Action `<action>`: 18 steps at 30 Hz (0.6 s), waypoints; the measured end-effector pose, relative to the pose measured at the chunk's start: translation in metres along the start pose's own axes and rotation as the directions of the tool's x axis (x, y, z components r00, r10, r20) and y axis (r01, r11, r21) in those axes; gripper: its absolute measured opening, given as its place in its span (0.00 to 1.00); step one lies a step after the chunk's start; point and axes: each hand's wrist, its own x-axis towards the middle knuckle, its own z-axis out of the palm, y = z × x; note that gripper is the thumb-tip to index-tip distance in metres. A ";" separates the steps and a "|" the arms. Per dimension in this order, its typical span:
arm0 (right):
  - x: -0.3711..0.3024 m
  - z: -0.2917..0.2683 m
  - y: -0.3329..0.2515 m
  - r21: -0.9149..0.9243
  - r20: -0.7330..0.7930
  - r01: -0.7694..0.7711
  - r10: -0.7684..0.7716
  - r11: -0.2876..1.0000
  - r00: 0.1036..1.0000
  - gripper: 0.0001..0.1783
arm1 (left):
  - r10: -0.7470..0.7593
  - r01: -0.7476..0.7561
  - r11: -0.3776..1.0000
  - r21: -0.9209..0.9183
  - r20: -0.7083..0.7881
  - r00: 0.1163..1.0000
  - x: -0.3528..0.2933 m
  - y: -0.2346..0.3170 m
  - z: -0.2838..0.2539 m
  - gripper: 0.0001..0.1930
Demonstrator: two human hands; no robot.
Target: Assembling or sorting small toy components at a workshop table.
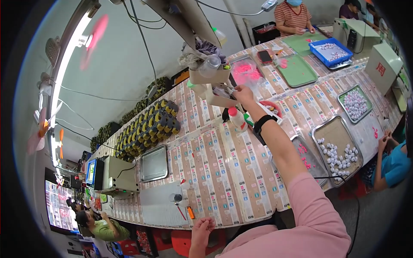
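My right hand (243, 93) reaches far across the long table (223, 172) to a beige open box (217, 94) hanging on a post, fingers closed at its rim on a small item I cannot make out. A black band sits on that wrist. A small white bottle with a red cap (236, 118) stands just below the arm. My left hand (202, 227) hovers low at the table's near edge, fingers loosely curled, holding nothing, close to an orange tool (190, 212).
Metal trays: an empty one (154, 163), one with white pieces (340, 150), one with pink bits (307, 157). Stacked black-and-yellow parts (150, 127) at left. Green trays (297, 70), blue bin (330, 51). Other people sit at far end, right (389, 163) and lower left (103, 225).
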 end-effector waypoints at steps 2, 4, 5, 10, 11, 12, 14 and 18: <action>0.008 0.001 0.000 -0.049 0.030 -0.006 0.008 0.999 1.000 0.19 | -0.006 0.006 1.000 0.001 0.002 1.000 0.005 0.002 0.002 0.06; 0.012 0.002 -0.004 -0.098 0.063 -0.007 0.013 0.995 0.998 0.21 | -0.004 0.004 1.000 -0.006 -0.005 1.000 0.008 0.004 0.002 0.06; 0.015 0.002 -0.006 -0.148 0.080 0.024 -0.012 0.989 0.997 0.22 | -0.002 0.002 1.000 -0.007 -0.008 1.000 0.009 0.006 0.003 0.06; 0.020 0.003 0.008 -0.199 0.115 0.156 -0.135 0.967 0.984 0.22 | -0.022 0.022 1.000 0.017 -0.013 1.000 0.025 0.015 0.004 0.07; 0.025 0.004 0.015 -0.177 0.108 0.170 -0.152 0.969 0.982 0.22 | -0.021 0.020 0.999 0.033 0.003 1.000 0.029 0.016 0.005 0.07; 0.024 0.003 0.013 -0.152 0.106 0.183 -0.168 0.971 0.980 0.21 | -0.024 0.024 0.999 0.034 0.004 1.000 0.033 0.017 0.006 0.07; 0.021 -0.002 0.010 -0.103 0.137 0.186 -0.171 0.977 0.976 0.20 | -0.031 0.030 0.999 0.043 0.021 0.999 0.039 0.021 0.008 0.07; 0.006 -0.014 -0.005 -0.007 0.093 0.213 -0.211 0.977 0.973 0.17 | -0.045 0.043 0.997 0.063 0.032 0.998 0.047 0.027 0.018 0.07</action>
